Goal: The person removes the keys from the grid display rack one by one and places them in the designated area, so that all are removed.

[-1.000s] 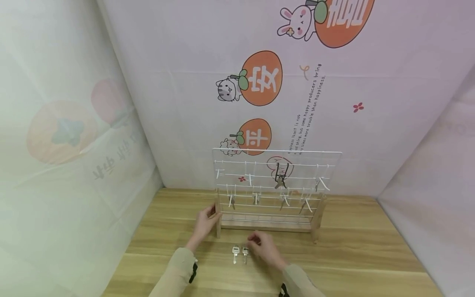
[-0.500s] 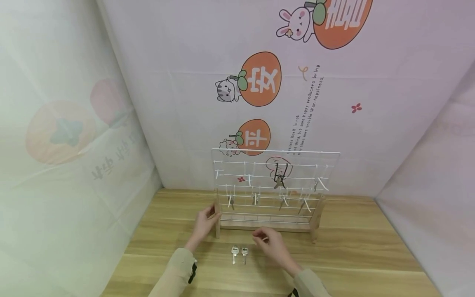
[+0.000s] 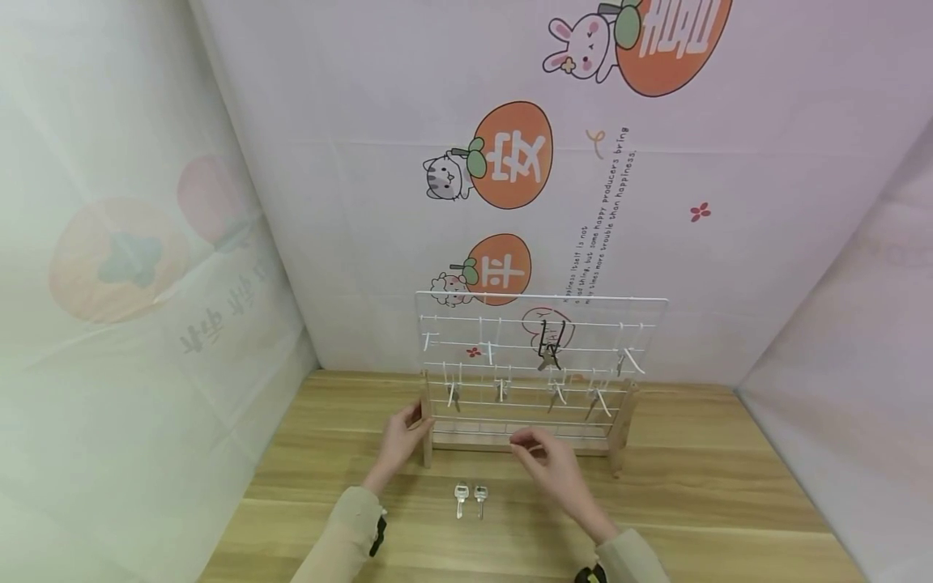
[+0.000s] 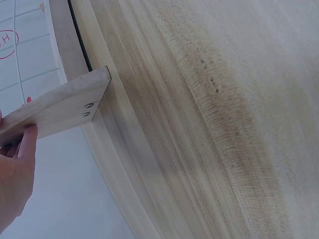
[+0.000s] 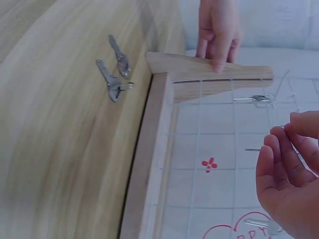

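My left hand (image 3: 402,437) grips the wooden side post (image 4: 65,107) of a white wire rack (image 3: 543,298), thumb on one face. My right hand (image 3: 555,465) is just in front of the rack's lower wooden rail, thumb and fingertips pinched together around what seems to be a key, mostly hidden by the fingers. In the right wrist view this right hand (image 5: 291,169) overlaps the wire grid. Two silver keys, a left key (image 3: 461,500) and a right key (image 3: 480,500), lie side by side on the table in front of the rack.
Several keys hang from white hooks along the rack's lower row. Another key (image 3: 548,357) hangs on a black hook above, and one more on the upper right hook (image 3: 632,361). Two upper left hooks are bare. A printed cloth wall (image 3: 364,227) stands behind the wooden table (image 3: 700,486).
My right hand has moved up and to the right, from beside the two table keys to the front of the rack's lower rail. The left hand stays on the post.
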{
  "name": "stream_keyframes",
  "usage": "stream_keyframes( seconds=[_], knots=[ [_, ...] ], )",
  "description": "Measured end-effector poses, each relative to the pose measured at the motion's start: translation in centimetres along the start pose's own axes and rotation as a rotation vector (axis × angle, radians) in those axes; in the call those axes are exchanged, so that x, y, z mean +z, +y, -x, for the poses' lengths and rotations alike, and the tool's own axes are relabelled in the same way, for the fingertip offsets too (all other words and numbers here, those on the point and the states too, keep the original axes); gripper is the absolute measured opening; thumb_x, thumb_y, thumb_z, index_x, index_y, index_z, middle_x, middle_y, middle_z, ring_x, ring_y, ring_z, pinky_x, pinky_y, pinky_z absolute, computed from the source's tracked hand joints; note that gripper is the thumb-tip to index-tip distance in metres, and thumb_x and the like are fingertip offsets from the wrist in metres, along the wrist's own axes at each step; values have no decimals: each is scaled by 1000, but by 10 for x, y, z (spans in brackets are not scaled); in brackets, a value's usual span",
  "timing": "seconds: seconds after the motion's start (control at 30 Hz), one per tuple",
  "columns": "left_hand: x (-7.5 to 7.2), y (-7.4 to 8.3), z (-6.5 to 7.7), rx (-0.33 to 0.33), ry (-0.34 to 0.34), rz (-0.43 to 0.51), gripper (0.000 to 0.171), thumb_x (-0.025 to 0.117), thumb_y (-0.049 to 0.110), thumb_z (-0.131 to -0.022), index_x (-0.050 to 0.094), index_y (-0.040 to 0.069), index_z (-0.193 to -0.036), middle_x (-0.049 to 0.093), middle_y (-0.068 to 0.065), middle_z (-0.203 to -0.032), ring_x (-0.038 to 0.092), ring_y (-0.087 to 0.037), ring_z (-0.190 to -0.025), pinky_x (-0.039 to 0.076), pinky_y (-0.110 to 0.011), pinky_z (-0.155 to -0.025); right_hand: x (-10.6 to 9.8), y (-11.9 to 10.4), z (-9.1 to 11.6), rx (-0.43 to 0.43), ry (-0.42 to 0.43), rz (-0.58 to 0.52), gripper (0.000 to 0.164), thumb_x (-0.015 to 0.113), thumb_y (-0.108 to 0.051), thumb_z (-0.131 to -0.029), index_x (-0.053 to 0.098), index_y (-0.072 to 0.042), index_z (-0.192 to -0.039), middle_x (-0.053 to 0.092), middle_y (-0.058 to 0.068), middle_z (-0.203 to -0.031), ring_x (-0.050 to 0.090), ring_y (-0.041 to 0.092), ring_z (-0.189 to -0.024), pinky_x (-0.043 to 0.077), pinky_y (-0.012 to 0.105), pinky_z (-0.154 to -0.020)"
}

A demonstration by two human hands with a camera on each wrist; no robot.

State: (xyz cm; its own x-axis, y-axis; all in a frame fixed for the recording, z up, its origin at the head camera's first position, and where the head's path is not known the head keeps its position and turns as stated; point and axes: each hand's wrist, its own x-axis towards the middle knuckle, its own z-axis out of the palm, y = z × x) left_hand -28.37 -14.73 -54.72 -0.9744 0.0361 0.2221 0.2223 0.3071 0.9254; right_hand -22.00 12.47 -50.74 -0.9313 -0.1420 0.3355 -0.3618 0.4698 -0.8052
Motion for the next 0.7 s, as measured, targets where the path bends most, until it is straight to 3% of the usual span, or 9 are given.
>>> stream_keyframes(
  seconds=[0.13, 0.43, 0.7],
  knots=[
    [3, -18, -5, 0, 19, -3, 51, 65, 2, -93, 46, -17, -136, 54, -36, -135, 57, -48, -123, 55, -51, -101, -9, -7, -2, -28, 43, -13, 14, 71, -1, -87, 70, -8, -99, 73, 2, -95, 65, 3, -85, 63, 18, -76],
    [2, -20, -6, -3, 17, 7, 51, 67, 5, -92, 48, -15, -136, 55, -34, -135, 58, -47, -124, 55, -49, -102, -31, -13, -15, -160, 202, 17, 11, 71, -2, -89, 70, -7, -99, 75, 6, -95, 66, 4, -84, 64, 23, -76],
    [2, -22, -6, 7, 7, 13, 52, 67, 3, -92, 46, -17, -136, 54, -36, -134, 57, -49, -124, 55, -48, -101, -43, -22, -29, -158, 348, -33, 11, 71, 4, -87, 70, -1, -97, 74, 13, -94, 62, -4, -83, 56, 4, -76]
  ],
)
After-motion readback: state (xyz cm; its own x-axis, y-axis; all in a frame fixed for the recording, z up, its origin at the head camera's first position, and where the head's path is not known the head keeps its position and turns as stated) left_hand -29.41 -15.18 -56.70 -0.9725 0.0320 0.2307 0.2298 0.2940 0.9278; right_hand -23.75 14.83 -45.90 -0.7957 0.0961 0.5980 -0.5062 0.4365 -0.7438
